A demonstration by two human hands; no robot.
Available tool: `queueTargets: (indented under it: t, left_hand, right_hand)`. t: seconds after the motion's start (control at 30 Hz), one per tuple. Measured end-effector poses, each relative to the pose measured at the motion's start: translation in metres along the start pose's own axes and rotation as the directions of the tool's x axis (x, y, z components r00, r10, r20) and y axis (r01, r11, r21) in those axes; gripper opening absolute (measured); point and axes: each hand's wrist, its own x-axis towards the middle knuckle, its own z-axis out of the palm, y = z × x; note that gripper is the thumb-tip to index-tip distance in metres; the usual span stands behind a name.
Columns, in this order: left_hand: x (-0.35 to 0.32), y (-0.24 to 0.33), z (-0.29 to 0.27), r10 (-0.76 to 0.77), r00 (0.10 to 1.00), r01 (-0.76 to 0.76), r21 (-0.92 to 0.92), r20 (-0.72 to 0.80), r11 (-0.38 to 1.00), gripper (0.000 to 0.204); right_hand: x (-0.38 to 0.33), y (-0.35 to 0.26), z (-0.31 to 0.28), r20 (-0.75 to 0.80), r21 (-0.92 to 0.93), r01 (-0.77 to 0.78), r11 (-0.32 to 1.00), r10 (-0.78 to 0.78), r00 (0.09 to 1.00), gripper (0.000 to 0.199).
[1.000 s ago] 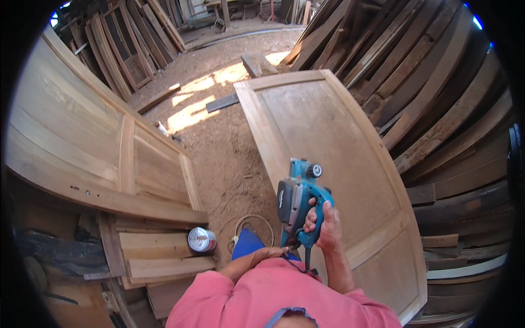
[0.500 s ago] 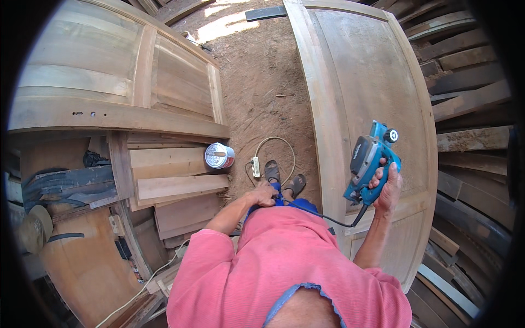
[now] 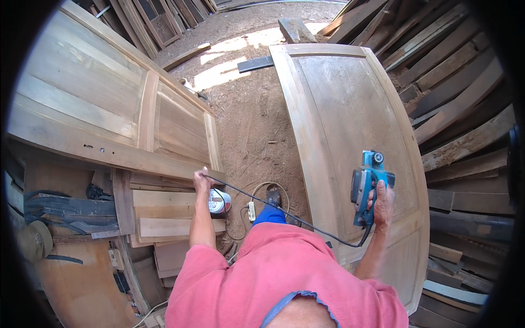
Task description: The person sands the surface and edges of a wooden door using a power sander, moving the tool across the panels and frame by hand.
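My right hand (image 3: 382,205) is wrapped round the handle of a blue electric planer (image 3: 367,188), held over the wooden door panel (image 3: 350,120) on my right. From the planer's lower end a black power cord (image 3: 284,210) runs across in front of me to my left. My left hand (image 3: 202,179) is closed on that cord, lifting it beside the corner of another wooden door (image 3: 109,131). Below the left hand stands a white bucket (image 3: 219,201), partly hidden by my forearm.
A pale extension socket (image 3: 251,211) with a looped cable lies on the dirt floor (image 3: 262,131) by my feet. Stacked boards (image 3: 164,205) sit at my left, beneath the left door. Piled timber (image 3: 459,164) lines the right side. A dark plank (image 3: 255,64) lies farther ahead.
My left hand has moved from near my thigh out to the left and forward, drawing the cord taut. The planer is a little lower in view, and the view has tilted up.
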Motion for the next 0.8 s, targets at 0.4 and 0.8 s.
queueTargets:
  t: [0.4,0.8]
  left_hand:
    - [0.066,0.488,0.023,0.873,0.387,-0.912,0.015,-0.297,0.41,0.017]
    - [0.183,0.13,0.141,-0.249,0.589,-0.6,0.622,0.769,0.504,0.037]
  right_hand:
    - [0.099,0.04,0.124,0.158,0.25,-0.247,0.936,0.212,0.964,0.063]
    - [0.25,0.0,0.226,0.207,0.194,-0.254,0.947,0.213,0.955,0.045]
